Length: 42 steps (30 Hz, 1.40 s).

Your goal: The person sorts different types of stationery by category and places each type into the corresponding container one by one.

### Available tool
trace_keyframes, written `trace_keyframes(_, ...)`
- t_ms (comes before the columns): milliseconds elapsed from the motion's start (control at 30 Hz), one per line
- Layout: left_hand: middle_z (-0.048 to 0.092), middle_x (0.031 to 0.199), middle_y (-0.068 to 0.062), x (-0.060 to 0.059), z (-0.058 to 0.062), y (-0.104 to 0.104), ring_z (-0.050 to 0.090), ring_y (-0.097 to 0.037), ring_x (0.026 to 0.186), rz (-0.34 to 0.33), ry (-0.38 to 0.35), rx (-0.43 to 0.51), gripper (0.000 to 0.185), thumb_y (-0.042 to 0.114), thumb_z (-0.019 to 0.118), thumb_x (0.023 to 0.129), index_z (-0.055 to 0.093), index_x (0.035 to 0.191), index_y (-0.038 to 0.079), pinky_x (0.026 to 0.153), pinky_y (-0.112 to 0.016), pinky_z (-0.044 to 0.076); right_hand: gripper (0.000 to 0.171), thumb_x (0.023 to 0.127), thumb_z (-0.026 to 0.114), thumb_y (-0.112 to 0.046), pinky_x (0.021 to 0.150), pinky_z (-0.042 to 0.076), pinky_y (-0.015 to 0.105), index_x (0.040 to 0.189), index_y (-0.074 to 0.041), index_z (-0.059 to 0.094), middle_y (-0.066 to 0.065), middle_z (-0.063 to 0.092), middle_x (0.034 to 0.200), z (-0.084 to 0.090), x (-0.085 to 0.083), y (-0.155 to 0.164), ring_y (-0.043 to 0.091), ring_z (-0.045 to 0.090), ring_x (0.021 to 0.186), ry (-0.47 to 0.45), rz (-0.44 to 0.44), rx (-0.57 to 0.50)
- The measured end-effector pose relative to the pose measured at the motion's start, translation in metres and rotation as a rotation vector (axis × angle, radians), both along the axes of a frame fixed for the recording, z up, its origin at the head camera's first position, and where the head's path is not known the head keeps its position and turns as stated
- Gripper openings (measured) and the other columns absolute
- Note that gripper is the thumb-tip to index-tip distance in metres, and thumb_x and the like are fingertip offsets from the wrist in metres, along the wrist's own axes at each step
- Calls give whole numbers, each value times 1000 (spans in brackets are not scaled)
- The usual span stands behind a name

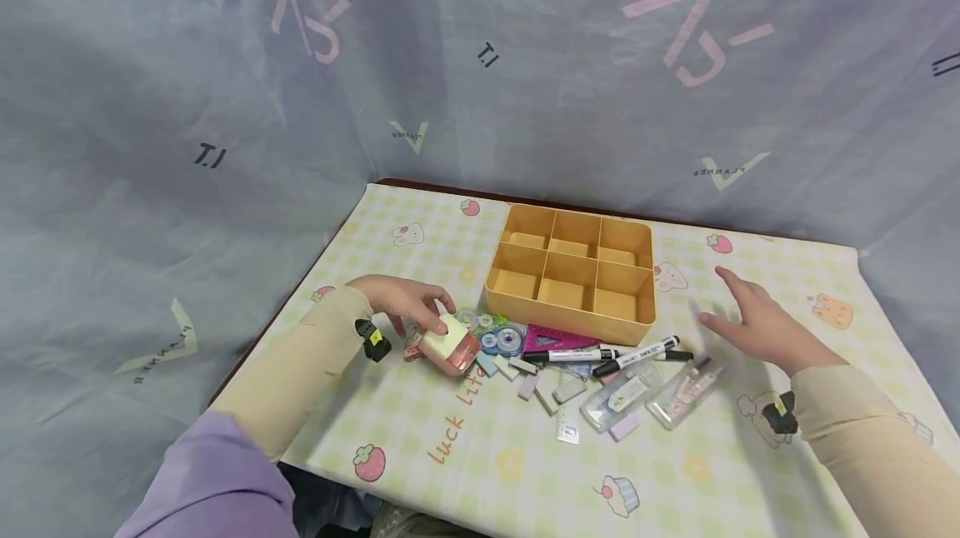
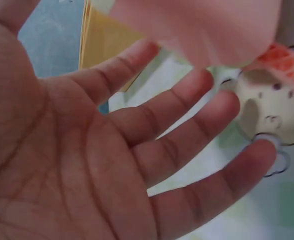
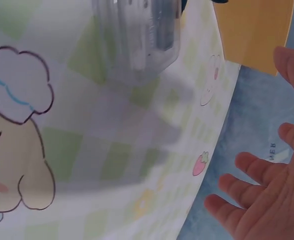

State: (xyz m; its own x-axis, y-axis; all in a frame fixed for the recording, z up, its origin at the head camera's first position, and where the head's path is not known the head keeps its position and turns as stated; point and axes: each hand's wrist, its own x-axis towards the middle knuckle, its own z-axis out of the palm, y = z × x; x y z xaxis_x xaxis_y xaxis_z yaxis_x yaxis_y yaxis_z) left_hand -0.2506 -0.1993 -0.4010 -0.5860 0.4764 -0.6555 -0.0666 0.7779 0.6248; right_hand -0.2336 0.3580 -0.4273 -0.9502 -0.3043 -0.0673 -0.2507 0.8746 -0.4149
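My left hand (image 1: 405,301) pinches a pencil sharpener (image 1: 448,345) with a cream top and a see-through pink body, at the left end of the stationery. The left wrist view shows its pink side (image 2: 207,30) close by the index fingertip, while the other fingers spread loosely; the thumb tip is outside that view. Partly behind the sharpener, a red patterned piece (image 2: 289,65) lies on the cloth. Over on the right, my right hand (image 1: 765,330) hovers above the table with fingers apart and holds nothing. Its palm (image 3: 279,205) shows bare.
A yellow six-compartment box (image 1: 570,317) stands behind the stationery. In front of it lie correction tapes (image 1: 501,341), a magenta ruler (image 1: 558,338), black-and-white markers (image 1: 637,355), several small erasers (image 1: 570,391) and two clear cases (image 1: 684,392). A curtain (image 1: 480,63) hangs along the table's back edge.
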Motion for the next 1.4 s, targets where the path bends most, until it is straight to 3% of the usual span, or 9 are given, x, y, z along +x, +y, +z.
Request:
trace_keyframes(300,64,109,-11,15,-15,-6,64,-28,85,64,-58,15,54,42,74,87,55,131,17,68,-44,59,87,103,43,-56,101,35,70,157,5,15,42,39,144,2,-7,-24,60,39,130,-112,-53,-56)
trace_keyframes(433,63,109,-10,19,-17,-4,62,-28,83,73,-30,33,52,42,73,87,57,129,16,68,-44,59,91,102,35,-63,78,52,54,155,9,18,30,68,109,5,-14,-42,43,66,93,-211,-105,-116)
trace_keyframes(533,64,106,-8,19,-20,-3,63,-26,80,60,12,23,52,44,72,86,59,128,16,67,-41,58,89,102,38,-60,56,48,39,155,9,19,10,65,71,4,-18,-55,22,57,59,-251,-90,-160)
trace_keyframes(633,66,101,-8,17,-23,-2,63,-23,76,50,35,20,51,44,71,86,60,127,15,67,-38,56,87,103,41,-57,54,44,35,155,9,21,5,56,60,0,-20,-67,17,50,51,-244,-59,-163)
trace_keyframes(800,67,97,-9,15,-25,0,61,-21,69,60,26,46,52,41,72,86,60,128,12,67,-37,55,86,102,46,-54,85,52,51,151,14,26,29,67,106,-7,-22,-79,33,65,89,-188,-25,-124)
trace_keyframes(900,68,99,-9,15,-22,1,62,-21,69,61,12,53,53,40,71,86,59,128,10,66,-36,55,81,104,47,-47,86,52,53,151,15,25,37,55,130,-11,-21,-81,37,64,100,-205,-28,-165)
trace_keyframes(1033,69,102,-9,13,-17,0,64,-20,72,58,-6,61,53,38,70,87,58,129,8,67,-35,56,70,105,46,-34,61,53,42,153,12,23,33,57,123,-14,-19,-84,29,64,84,-270,-59,-274)
trace_keyframes(1233,68,108,-11,8,-3,-3,68,-21,83,71,-22,116,54,34,70,88,56,132,5,75,-39,58,63,105,40,-23,74,53,38,152,16,20,37,48,136,-15,-16,-90,36,61,105,-299,-64,-333)
trace_keyframes(1400,66,111,-15,2,13,-1,69,-24,87,90,-30,150,58,31,69,88,52,136,3,80,-42,59,62,106,36,-21,68,52,37,153,15,18,35,52,129,-17,-15,-92,33,60,97,-325,-75,-350)
